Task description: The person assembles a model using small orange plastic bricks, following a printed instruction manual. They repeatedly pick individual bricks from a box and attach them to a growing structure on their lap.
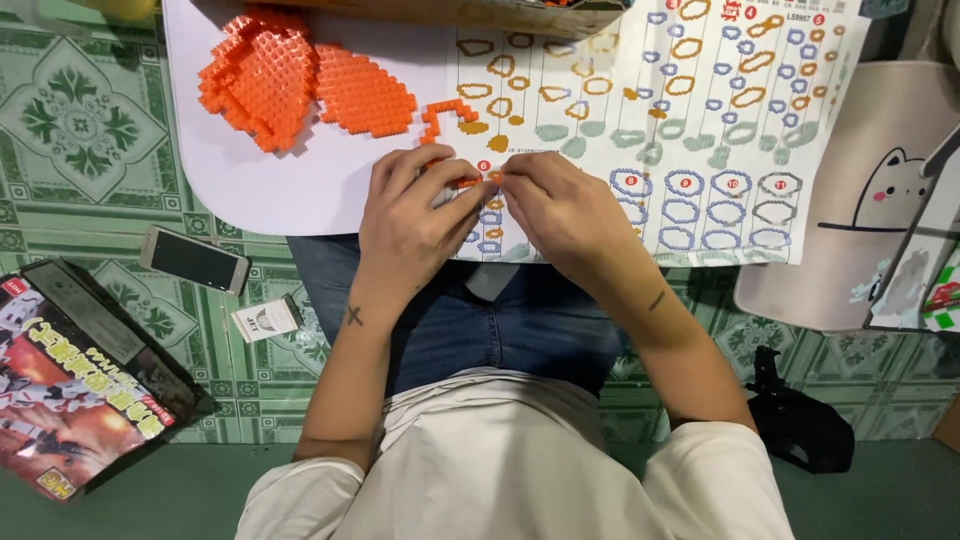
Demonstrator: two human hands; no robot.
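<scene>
Person seated on green tiled floor (pixel 90 130), jeans and pale shirt nearest camera. Left hand (pixel 415 225) and right hand (pixel 565 215) meet over a printed instruction sheet (pixel 700 130), both pinched narrow on a small orange block piece (pixel 468 183) held between the fingertips. Further out: loose orange strip (pixel 448 112), then the big assembled orange block sections (pixel 300 85) on a white board (pixel 260 190). Left side: phone (pixel 195 260), small box (pixel 268 318), picture box (pixel 75 385). Risk: tiny piece likely pops free if pressed off-axis, or a slip misaligns the studs; an elbow nudge could shift the sheet.
</scene>
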